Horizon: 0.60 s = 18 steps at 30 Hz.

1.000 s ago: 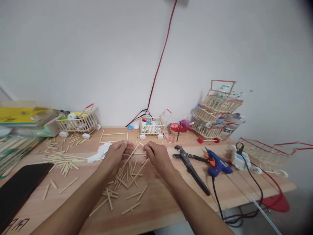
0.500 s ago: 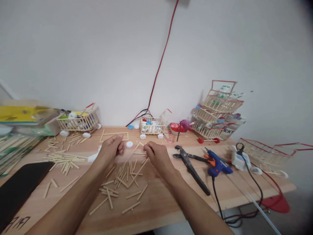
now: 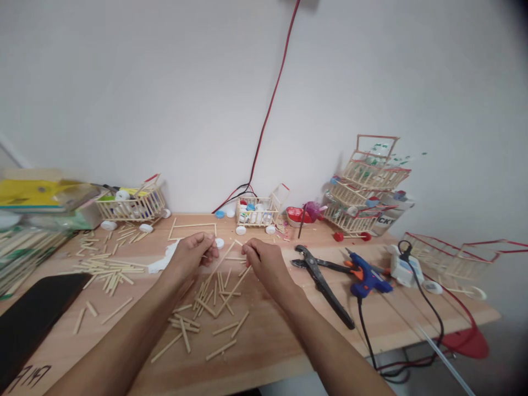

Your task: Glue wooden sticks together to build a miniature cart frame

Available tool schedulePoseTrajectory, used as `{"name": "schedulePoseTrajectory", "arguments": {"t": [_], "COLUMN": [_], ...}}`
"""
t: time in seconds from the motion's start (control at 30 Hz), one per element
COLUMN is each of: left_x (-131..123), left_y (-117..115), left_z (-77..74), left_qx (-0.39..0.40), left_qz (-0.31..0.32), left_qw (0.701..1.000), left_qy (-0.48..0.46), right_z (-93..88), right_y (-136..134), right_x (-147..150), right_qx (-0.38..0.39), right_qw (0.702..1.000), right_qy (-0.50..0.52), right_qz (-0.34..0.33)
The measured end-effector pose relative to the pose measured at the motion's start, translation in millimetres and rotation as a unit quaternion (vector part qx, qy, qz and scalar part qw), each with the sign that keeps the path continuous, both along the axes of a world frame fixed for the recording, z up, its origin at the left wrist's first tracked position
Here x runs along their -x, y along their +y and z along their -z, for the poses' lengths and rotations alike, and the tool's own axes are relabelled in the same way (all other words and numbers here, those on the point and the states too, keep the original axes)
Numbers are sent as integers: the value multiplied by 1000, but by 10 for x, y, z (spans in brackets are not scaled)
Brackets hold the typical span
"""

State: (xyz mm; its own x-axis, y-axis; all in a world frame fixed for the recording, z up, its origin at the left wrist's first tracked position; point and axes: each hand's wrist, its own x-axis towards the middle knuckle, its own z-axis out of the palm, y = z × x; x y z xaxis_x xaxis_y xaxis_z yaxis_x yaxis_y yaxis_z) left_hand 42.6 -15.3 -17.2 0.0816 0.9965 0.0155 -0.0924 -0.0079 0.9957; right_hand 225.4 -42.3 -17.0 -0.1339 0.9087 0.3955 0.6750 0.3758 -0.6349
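My left hand (image 3: 196, 254) is closed in a pinch above the table, its fingertips beside a white bottle cap (image 3: 219, 242). Whatever may be between those fingers is too small to make out. Opposite it, my right hand (image 3: 266, 264) is closed, with the end of a short wooden stick (image 3: 238, 242) showing at its fingertips. A loose pile of cut wooden sticks (image 3: 214, 300) lies below and between both hands. Behind my left hand, a rectangular stick frame (image 3: 193, 225) lies flat. Crumpled white tissue (image 3: 159, 265) shows beside the left wrist.
Pliers (image 3: 324, 286) and a blue glue gun (image 3: 367, 278) with its cord lie at right. Stick-built miniature carts (image 3: 258, 212) line the wall, several stacked (image 3: 367, 192) at right. More sticks (image 3: 109, 269) and a black slab (image 3: 39, 313) lie left.
My left hand has moved right and slightly down, nearer the right hand, partly passing in front of the white cap. The right hand stays nearly still.
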Motion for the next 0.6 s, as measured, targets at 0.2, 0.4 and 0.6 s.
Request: {"name": "schedulePoseTrajectory", "arguments": {"t": [0.2,0.4,0.6], "left_x": [-31,-33,-38], "left_y": [-64,-107,-113], "left_z": [-76,-118,-86], "left_qx": [22,27,26], "left_qz": [14,51,66], "left_qw": [996,989,990], "left_qy": [90,139,121], "right_z": [-14,-11,-10], "right_y": [-6,-8,-11], "right_x": [8,3,-2], "right_qx": [6,3,5], "right_qw": [1000,1000,1000], "right_qy": [-9,-15,-25], "right_qz": [2,-2,-2]}}
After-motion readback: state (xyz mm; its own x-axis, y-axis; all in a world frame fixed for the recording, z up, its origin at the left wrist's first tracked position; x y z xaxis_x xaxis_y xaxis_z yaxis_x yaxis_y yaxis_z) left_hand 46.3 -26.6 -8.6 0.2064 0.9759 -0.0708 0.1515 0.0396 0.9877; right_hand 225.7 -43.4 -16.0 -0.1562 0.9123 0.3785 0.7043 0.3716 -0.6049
